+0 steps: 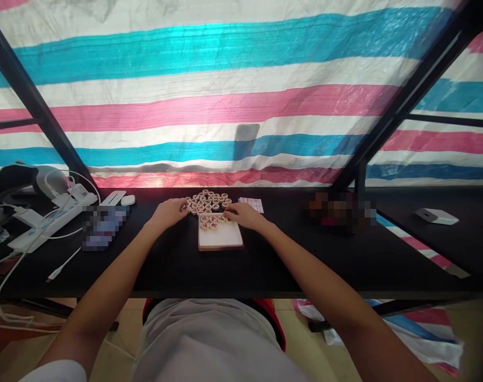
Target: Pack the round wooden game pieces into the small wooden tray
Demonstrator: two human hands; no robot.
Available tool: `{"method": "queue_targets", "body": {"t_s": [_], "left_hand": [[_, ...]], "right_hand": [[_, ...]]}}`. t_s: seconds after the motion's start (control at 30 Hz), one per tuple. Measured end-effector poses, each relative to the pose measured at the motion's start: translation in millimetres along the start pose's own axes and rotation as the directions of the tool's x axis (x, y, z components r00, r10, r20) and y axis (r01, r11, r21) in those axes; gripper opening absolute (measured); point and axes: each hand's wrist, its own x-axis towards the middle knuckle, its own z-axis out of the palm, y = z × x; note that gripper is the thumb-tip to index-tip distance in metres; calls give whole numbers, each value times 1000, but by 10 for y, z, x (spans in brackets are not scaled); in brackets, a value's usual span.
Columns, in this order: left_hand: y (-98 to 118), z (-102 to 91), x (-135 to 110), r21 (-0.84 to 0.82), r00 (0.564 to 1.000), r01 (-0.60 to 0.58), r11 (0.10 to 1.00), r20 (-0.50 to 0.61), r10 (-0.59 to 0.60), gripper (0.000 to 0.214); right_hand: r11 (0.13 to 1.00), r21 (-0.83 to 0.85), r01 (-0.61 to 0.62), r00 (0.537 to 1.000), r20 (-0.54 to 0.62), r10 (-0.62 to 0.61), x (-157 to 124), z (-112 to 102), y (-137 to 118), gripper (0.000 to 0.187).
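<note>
A heap of round, pale xiangqi pieces (pixel 206 201) with carved characters lies on the black table. My left hand (pixel 170 211) rests at the left edge of this heap, its fingers curled inward; what the fingertips hold, if anything, is too small to make out. In front of the heap is a shallow box (pixel 221 240) with a white inside and a brown rim. Several pieces with red characters (pixel 213 225) sit in rows at its far end. Over the box's far right corner, my right hand (pixel 244 215) has its fingertips closed on a xiangqi piece (pixel 229 219), partly hidden by them.
Right of the heap lies a white lined paper (pixel 251 205). Leftward are a blurred phone (pixel 105 227), a white power strip (pixel 52 223), cables and a small white case (pixel 127 200). Blurred dark items (pixel 337 212) lie right. A striped sheet (pixel 225 106) hangs behind the table.
</note>
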Motion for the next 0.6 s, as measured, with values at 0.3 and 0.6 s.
{"method": "queue_targets", "body": {"t_s": [0.3, 0.6], "left_hand": [[726, 256, -91, -129, 779, -627, 768, -70, 624, 12], [694, 416, -77, -4, 790, -607, 795, -113, 602, 21]], "right_hand": [[999, 44, 32, 999, -36, -30, 6, 30, -20, 21], [998, 58, 41, 999, -28, -39, 11, 36, 24, 22]]}}
